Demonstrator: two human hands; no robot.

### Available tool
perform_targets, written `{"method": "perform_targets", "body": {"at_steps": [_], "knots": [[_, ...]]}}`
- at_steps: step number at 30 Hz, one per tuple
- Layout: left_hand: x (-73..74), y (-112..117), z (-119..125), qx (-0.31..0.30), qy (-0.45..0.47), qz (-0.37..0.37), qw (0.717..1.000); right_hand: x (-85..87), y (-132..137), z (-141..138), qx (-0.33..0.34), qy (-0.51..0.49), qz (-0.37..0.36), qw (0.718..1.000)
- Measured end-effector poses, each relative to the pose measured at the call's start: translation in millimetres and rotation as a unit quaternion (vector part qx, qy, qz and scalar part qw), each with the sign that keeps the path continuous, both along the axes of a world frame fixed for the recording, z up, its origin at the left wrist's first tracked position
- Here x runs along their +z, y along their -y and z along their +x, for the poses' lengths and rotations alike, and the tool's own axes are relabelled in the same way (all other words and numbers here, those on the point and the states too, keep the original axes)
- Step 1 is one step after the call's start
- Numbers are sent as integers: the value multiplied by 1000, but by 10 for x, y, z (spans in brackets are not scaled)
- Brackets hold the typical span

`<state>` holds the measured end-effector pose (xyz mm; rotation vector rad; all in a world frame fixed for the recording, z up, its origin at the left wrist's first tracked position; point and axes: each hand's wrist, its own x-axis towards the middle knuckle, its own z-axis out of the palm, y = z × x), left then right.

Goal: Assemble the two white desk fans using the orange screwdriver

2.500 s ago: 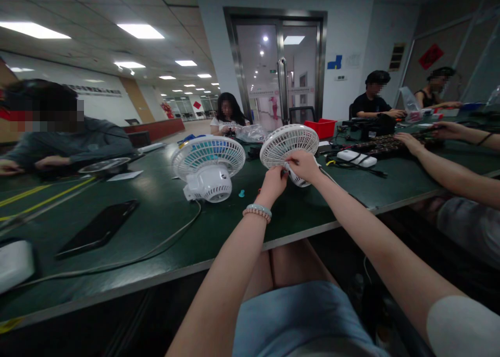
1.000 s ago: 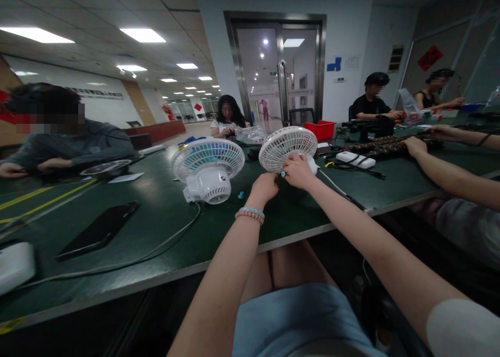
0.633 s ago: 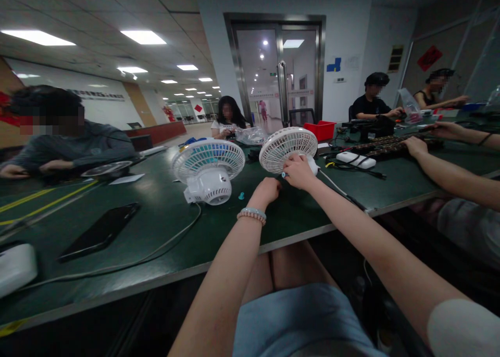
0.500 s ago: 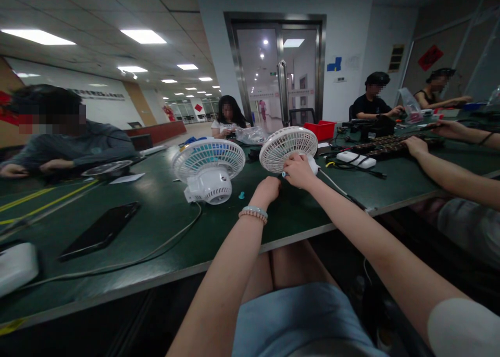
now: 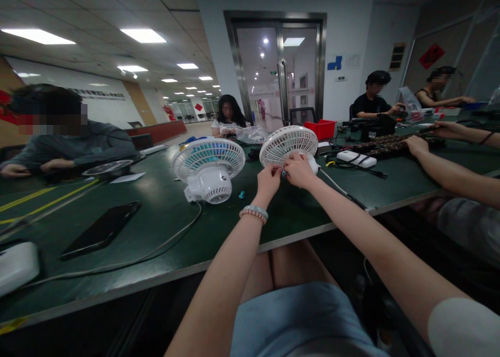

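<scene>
Head view, forward-down across table (image 5: 222, 232)

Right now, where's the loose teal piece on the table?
Near the middle of the head view: the teal piece lies on the green tabletop, between the left fan's white housing and the person's left hand.

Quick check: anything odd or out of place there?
A small blue piece lies loose on the table beside the left fan, attached to nothing visible. It may be set aside; no spill or damage shows.
</scene>
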<state>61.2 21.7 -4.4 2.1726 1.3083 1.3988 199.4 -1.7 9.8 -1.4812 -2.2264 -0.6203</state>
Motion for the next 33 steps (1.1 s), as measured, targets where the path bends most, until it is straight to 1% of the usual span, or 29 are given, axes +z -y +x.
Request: {"method": "perform_targets", "body": {"at_steps": [6,10,12,15,19,22,33], "knots": [[-107,-136,-10,-21,46,-34,998,0,-4,0,-2,1,-2,1000],[-172,-219,-9,-41,100,-78,991,-6,-1,1,-1,-4,-3,1000],[-184,-226,6,-65,144,-109,981,-4,5,1,1,-6,-4,1000],[-177,-204,36,-95,216,-153,960,4,16,1,1,-8,-7,1000],[-159,-164,55,-121,273,-212,931,19,31,-1,-2,-5,-8,1000],[-160,-143,48,-128,280,-229,923,26,36,-5,-2,-2,-8,1000],[-175,-110,54,-105,265,-228,931,17,27,-9,-2,-1,-10,1000]]}}
